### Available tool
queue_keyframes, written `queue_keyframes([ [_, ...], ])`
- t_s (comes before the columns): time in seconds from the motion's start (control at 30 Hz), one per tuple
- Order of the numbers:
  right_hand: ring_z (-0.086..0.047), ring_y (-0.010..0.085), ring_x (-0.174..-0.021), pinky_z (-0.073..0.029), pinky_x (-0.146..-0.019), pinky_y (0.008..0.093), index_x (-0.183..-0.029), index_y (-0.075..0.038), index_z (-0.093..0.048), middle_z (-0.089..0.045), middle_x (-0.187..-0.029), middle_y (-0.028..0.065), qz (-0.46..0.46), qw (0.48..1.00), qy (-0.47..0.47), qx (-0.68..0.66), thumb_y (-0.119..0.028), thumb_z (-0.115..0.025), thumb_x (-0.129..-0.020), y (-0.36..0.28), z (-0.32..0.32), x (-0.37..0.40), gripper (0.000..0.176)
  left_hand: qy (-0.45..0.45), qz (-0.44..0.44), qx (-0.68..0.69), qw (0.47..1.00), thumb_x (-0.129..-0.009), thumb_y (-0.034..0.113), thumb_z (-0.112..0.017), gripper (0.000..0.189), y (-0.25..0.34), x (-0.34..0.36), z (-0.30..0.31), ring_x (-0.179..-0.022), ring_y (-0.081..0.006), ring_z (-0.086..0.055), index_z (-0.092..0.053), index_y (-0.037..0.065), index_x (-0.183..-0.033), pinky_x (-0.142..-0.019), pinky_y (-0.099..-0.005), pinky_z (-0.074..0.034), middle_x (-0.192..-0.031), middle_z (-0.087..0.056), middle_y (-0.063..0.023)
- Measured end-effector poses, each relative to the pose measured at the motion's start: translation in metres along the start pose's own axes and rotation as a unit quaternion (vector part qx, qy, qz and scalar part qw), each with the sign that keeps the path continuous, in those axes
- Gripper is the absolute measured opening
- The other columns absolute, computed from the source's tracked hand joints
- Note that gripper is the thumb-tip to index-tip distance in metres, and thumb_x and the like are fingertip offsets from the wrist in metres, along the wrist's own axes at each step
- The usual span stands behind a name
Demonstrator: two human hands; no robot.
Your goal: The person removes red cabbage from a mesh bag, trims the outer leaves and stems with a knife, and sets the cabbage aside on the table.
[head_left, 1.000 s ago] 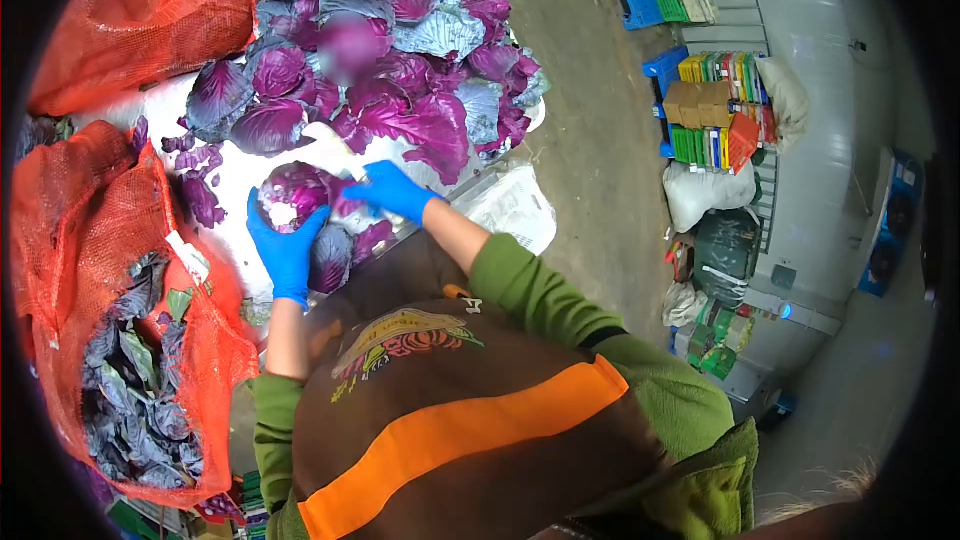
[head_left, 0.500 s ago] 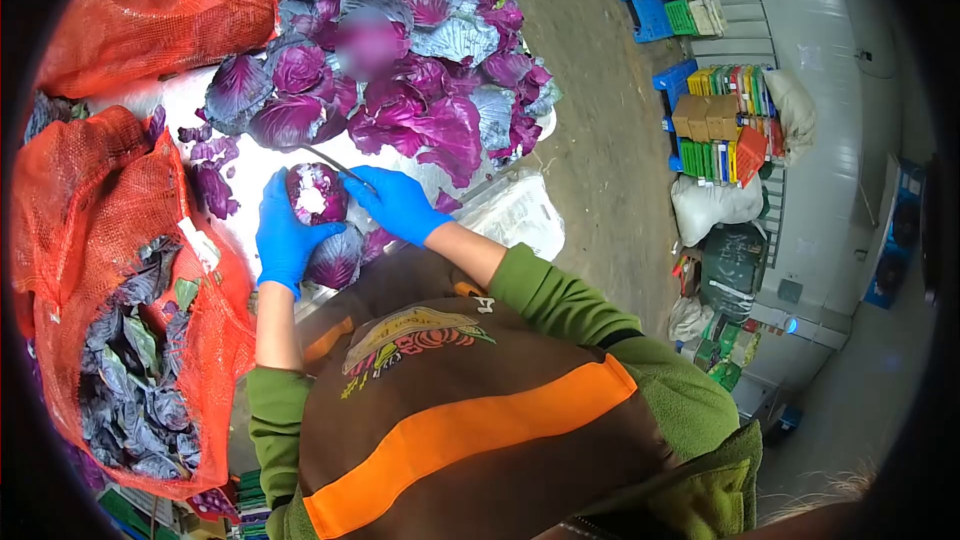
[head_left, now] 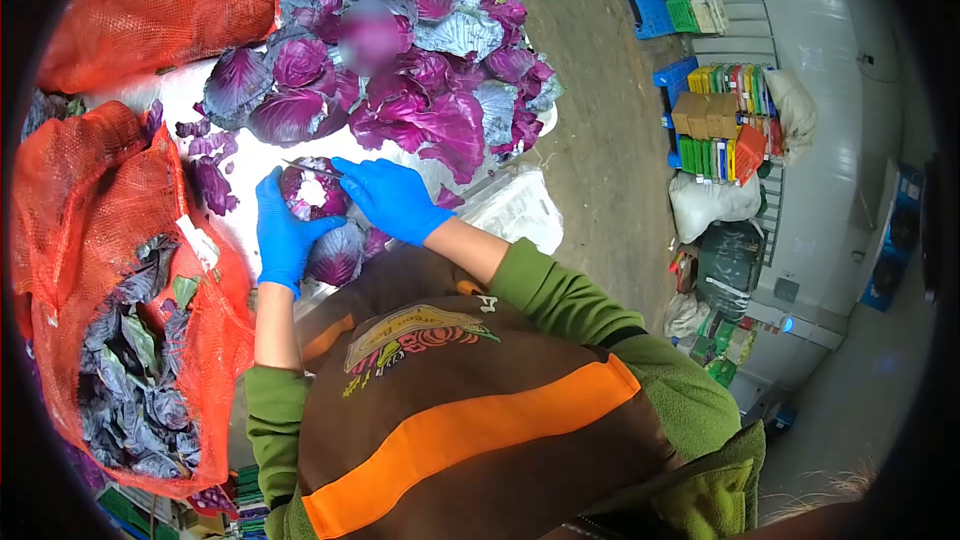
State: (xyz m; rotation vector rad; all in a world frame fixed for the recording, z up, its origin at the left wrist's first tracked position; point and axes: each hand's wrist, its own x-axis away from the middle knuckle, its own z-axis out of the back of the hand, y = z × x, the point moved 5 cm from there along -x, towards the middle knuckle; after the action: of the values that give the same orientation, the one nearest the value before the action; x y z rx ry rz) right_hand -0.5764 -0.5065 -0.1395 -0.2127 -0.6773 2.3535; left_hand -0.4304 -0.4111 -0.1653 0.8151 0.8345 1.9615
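A red cabbage (head_left: 325,196) with a pale cut patch rests on the shiny metal table (head_left: 262,155). My left hand (head_left: 287,233), in a blue glove, is wrapped round its left and near side. In my blue-gloved right hand (head_left: 388,198) is a knife (head_left: 310,169), its blade lying across the top of the cabbage. Just below, close to my apron, sits another purple cabbage piece (head_left: 336,254), partly covered by my left thumb. Small purple leaf scraps (head_left: 212,183) are scattered left of the held cabbage.
A large heap of loose red cabbage leaves (head_left: 420,70) covers the table's far side. Red mesh sacks (head_left: 160,15) lie at the left, one holding dark leaves (head_left: 140,380). Right of my hands is a white plastic crate (head_left: 520,210). Stacked crates (head_left: 715,120) line the wall.
My right hand has moved slightly left, bringing the knife from beyond the cabbage's upper right to across its top. My left hand keeps its hold.
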Motion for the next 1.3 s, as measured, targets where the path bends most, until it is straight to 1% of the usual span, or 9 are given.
queue_keyframes([
  [0.07,-0.063,0.0305,-0.077,-0.049,-0.066,0.0429,-0.123,-0.012,-0.057,-0.065,-0.086,0.0120,-0.006,1.000,-0.019,0.001,-0.033,-0.051,-0.094,0.001,0.001,0.000,0.037,-0.006,0.043,0.089,0.995,-0.048,0.030,-0.092,0.110,-0.005,0.000,0.000,-0.118,-0.0328,-0.048,-0.034,0.000,-0.137,-0.102,-0.0393,-0.041,-0.126,-0.046,-0.0196],
  [0.17,-0.063,0.0305,-0.076,-0.049,-0.065,0.0433,-0.123,-0.011,-0.056,-0.066,-0.086,0.0117,-0.012,0.999,-0.044,0.009,-0.033,-0.050,-0.093,-0.003,0.006,0.001,0.037,-0.011,0.035,0.102,0.994,-0.047,0.029,-0.092,0.110,-0.010,-0.002,-0.001,-0.118,-0.0327,-0.047,-0.035,0.000,-0.136,-0.102,-0.0389,-0.041,-0.127,-0.044,-0.0193],
  [0.37,-0.063,0.0280,-0.075,-0.049,-0.063,0.0415,-0.126,-0.011,-0.053,-0.065,-0.083,0.0105,-0.004,0.997,-0.055,0.044,-0.033,-0.052,-0.092,0.003,-0.003,0.000,0.041,-0.002,-0.016,0.036,0.999,-0.048,0.029,-0.092,0.109,-0.011,-0.006,0.001,-0.118,-0.0323,-0.047,-0.036,0.000,-0.136,-0.102,-0.0386,-0.041,-0.128,-0.044,-0.0180],
  [0.57,-0.062,0.0256,-0.073,-0.048,-0.061,0.0402,-0.129,-0.009,-0.051,-0.062,-0.079,0.0084,0.011,0.996,-0.022,0.087,-0.033,-0.055,-0.090,0.004,-0.018,-0.010,0.046,-0.011,0.017,0.115,0.993,-0.049,0.028,-0.092,0.103,-0.015,-0.009,-0.002,-0.115,-0.0319,-0.050,-0.039,0.001,-0.134,-0.100,-0.0389,-0.042,-0.124,-0.047,-0.0158],
  [0.93,-0.061,0.0236,-0.071,-0.047,-0.060,0.0388,-0.126,-0.014,-0.056,-0.059,-0.079,0.0070,0.026,0.991,0.005,0.132,-0.035,-0.057,-0.089,-0.006,-0.029,-0.025,0.042,0.025,0.007,0.080,0.996,-0.053,0.027,-0.090,0.101,-0.006,-0.002,-0.004,-0.115,-0.0341,-0.050,-0.038,0.001,-0.135,-0.099,-0.0400,-0.043,-0.127,-0.046,-0.0181],
  [1.13,-0.062,0.0297,-0.077,-0.049,-0.065,0.0427,-0.119,-0.014,-0.061,-0.064,-0.087,0.0095,-0.051,0.998,0.019,0.036,-0.035,-0.054,-0.092,0.018,-0.025,-0.022,0.034,0.018,-0.011,0.048,0.999,-0.051,0.024,-0.091,0.104,0.000,-0.006,-0.013,-0.122,-0.0372,-0.045,-0.037,0.001,-0.137,-0.103,-0.0421,-0.039,-0.133,-0.044,-0.0206],
  [1.2,-0.062,0.0352,-0.082,-0.049,-0.071,0.0460,-0.117,-0.011,-0.061,-0.065,-0.088,0.0128,-0.250,0.960,0.008,-0.125,-0.036,-0.051,-0.094,0.061,-0.017,-0.034,0.035,0.010,-0.045,0.013,0.999,-0.049,0.022,-0.091,0.106,0.003,0.001,-0.020,-0.125,-0.0384,-0.041,-0.037,0.003,-0.138,-0.106,-0.0434,-0.036,-0.137,-0.042,-0.0214],
  [1.23,-0.062,0.0385,-0.087,-0.050,-0.079,0.0455,-0.118,-0.009,-0.060,-0.064,-0.085,0.0157,-0.254,0.960,0.022,-0.117,-0.038,-0.050,-0.095,0.069,0.005,-0.042,0.038,0.005,-0.071,-0.012,0.997,-0.048,0.021,-0.091,0.106,0.006,0.007,-0.022,-0.127,-0.0387,-0.040,-0.037,0.004,-0.139,-0.107,-0.0439,-0.034,-0.138,-0.041,-0.0218],
  [1.3,-0.062,0.0368,-0.096,-0.049,-0.086,0.0425,-0.124,-0.010,-0.058,-0.064,-0.093,0.0154,-0.246,0.954,-0.090,-0.146,-0.045,-0.055,-0.091,0.055,0.032,-0.047,0.048,0.004,-0.077,-0.006,0.997,-0.047,0.018,-0.091,0.107,0.006,0.009,-0.018,-0.128,-0.0386,-0.039,-0.037,0.006,-0.139,-0.108,-0.0442,-0.034,-0.139,-0.040,-0.0215],
])
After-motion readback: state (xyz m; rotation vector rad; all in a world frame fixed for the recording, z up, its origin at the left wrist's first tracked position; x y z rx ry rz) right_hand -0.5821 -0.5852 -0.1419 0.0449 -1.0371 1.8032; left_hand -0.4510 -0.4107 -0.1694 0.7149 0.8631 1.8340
